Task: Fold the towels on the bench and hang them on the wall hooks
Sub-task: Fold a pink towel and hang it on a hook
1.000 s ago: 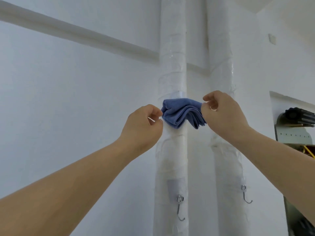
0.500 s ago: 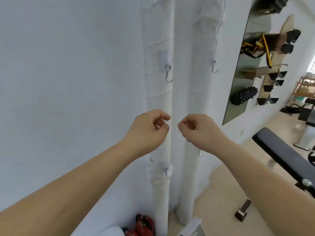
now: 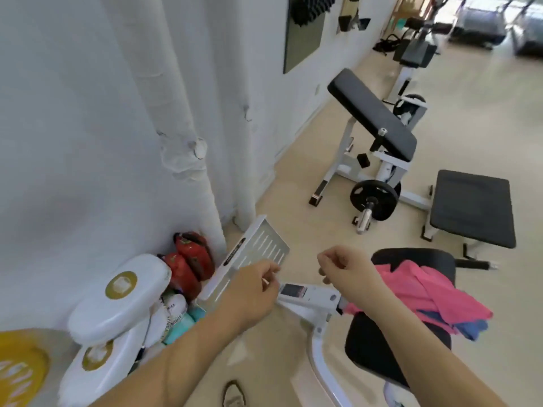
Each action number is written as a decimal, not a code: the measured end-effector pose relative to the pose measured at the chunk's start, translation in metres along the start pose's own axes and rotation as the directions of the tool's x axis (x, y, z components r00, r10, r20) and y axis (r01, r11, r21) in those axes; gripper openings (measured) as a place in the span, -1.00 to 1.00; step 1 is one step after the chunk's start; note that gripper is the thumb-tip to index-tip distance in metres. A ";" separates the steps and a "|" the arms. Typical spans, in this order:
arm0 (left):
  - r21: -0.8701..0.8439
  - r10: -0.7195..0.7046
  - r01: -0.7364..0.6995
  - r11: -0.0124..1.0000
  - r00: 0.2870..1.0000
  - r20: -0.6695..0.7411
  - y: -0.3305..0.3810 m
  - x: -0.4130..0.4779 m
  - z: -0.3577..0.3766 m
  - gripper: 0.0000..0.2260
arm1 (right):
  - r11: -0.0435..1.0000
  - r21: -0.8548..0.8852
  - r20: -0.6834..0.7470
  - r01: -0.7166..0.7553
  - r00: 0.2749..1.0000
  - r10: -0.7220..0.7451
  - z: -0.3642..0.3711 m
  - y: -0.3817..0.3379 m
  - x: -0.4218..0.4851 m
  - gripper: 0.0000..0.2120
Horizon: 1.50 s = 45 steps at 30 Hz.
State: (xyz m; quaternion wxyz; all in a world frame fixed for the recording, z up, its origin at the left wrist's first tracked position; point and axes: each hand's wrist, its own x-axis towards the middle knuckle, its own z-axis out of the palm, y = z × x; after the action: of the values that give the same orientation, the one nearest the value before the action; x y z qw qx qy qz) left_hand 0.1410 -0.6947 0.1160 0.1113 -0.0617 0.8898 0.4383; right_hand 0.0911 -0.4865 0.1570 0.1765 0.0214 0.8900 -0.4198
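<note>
Your left grip (image 3: 252,286) is curled in tight, thumb against the forefinger, nothing in it, hovering over the white frame (image 3: 311,298) of the bench. Your right grip (image 3: 346,271) is just beside it on the right, also balled into a fist and empty.

Right next to the right grip, on its outer side, the pink towel (image 3: 426,292) sits bunched up and unfolded on the black padded tabletop (image 3: 411,257). Your right wrist overlaps its edge, so I can't tell if they touch. A blue towel (image 3: 473,330) pokes out from under the pink one, on the side away from the grip.

Just past the left grip there's a white slotted plate (image 3: 255,254) on the floor. Left of that are some red bags (image 3: 191,259), tucked at the foot of the wrapped white pipes (image 3: 188,113). Well ahead of the right grip stands a curl bench with a black weight plate (image 3: 373,198).
</note>
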 end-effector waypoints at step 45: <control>-0.307 -0.492 0.479 0.822 0.870 0.039 0.176 0.057 0.462 -0.82 | 0.667 -0.660 0.357 0.346 0.926 -0.126 -0.237 0.422 0.088 -0.66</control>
State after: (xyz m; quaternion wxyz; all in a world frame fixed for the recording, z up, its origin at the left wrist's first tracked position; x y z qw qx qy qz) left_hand 0.1155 -0.2214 -0.0363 0.1895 -0.3117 0.7677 0.5269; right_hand 0.0175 -0.0444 -0.0457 0.2387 -0.2249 0.9428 -0.0605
